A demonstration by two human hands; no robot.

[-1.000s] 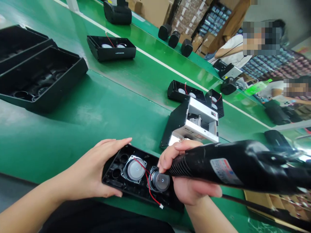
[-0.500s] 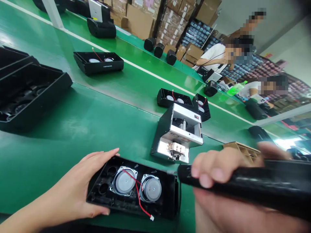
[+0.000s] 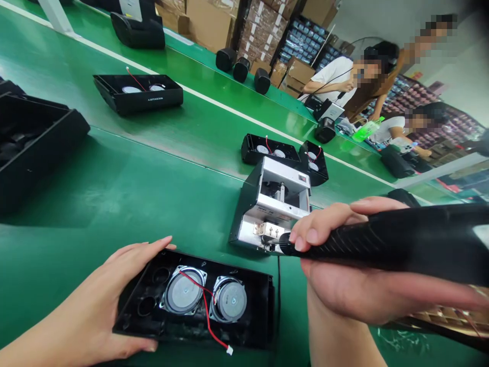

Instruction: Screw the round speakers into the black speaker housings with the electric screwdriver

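Observation:
My left hand [image 3: 101, 300] grips the left end of a black speaker housing [image 3: 257, 300], thumb at the near side and fingers over the far edge. Inside the housing sit two round silver speaker drivers [image 3: 184, 294] with a red wire [image 3: 208, 317] ending in a white plug. Wrapped around a black electric screwdriver [image 3: 378, 239], my right hand [image 3: 344, 293] holds it nearly level, pointing left. The screwdriver's tip is at the front outlet of a silver and black screw feeder [image 3: 244, 216]; whether a screw is on it, I cannot tell.
Beyond the feeder stand more open housings with drivers [image 3: 269, 150], and another housing [image 3: 145, 97] lies farther left. A large black housing [image 3: 46, 148] is at the left edge. Two people [image 3: 336, 76] work across the green bench [image 3: 153, 188]. Cardboard boxes [image 3: 214, 25] are stacked behind.
The screwdriver in my right hand has moved from the housing's right end up to the feeder's outlet. My left hand and the housing sit slightly farther left in view.

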